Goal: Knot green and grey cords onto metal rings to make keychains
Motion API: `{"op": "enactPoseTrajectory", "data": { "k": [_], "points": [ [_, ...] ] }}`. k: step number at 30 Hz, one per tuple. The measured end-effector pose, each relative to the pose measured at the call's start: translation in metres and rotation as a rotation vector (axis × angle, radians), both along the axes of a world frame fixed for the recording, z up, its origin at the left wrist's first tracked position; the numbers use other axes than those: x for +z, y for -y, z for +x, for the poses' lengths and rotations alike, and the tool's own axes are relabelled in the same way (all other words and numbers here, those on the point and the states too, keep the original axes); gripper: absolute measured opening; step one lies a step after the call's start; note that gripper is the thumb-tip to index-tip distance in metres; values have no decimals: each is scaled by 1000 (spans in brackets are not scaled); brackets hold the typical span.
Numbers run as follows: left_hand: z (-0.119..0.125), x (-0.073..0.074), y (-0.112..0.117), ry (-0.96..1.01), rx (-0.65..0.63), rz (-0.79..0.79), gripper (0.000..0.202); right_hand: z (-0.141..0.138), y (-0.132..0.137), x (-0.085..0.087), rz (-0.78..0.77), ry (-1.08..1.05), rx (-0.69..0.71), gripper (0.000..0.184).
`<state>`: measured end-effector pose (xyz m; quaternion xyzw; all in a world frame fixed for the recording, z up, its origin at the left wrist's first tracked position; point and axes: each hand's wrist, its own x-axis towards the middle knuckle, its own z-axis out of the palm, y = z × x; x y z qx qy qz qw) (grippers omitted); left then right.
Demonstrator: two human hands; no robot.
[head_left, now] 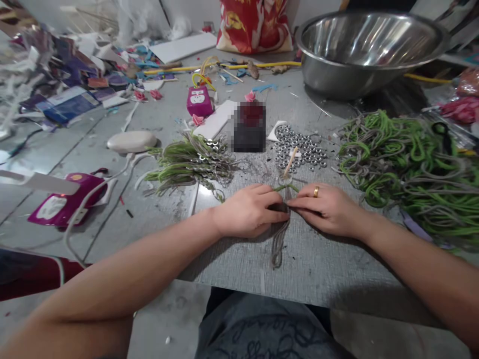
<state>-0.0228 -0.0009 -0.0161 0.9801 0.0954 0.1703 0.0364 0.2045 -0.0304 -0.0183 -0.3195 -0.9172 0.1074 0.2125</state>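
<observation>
My left hand (249,212) and my right hand (327,208) meet at the middle of the grey table (318,269), fingertips pinched together on a bundle of grey and green cords (279,239). The cords' grey loops trail toward me from between the hands, and a green end shows above the fingers. A gold ring sits on my right hand. Just beyond the hands lies a pile of small metal rings (301,147) with a wooden stick (290,162) resting on it.
A heap of loose green and grey cords (407,164) fills the right. A finished bunch of cords with rings (190,162) lies to the left. A large steel bowl (368,47) stands at the back right. Magenta devices (62,204) (199,99), a white object and paper scraps clutter the left.
</observation>
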Motion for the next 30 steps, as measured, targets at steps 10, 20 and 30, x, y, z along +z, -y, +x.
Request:
{"op": "enactPoseTrajectory", "data": {
  "k": [10, 20, 30],
  "points": [
    [-6, 3, -4, -19, -20, -114, 25, 1, 6, 8, 68, 44, 117, 21],
    [-4, 7, 1, -28, -115, -114, 32, -15, 29, 25, -111, 224, 349, 31],
    [-4, 10, 3, -132, -165, -158, 32, -16, 29, 21, -185, 265, 349, 28]
  ]
}}
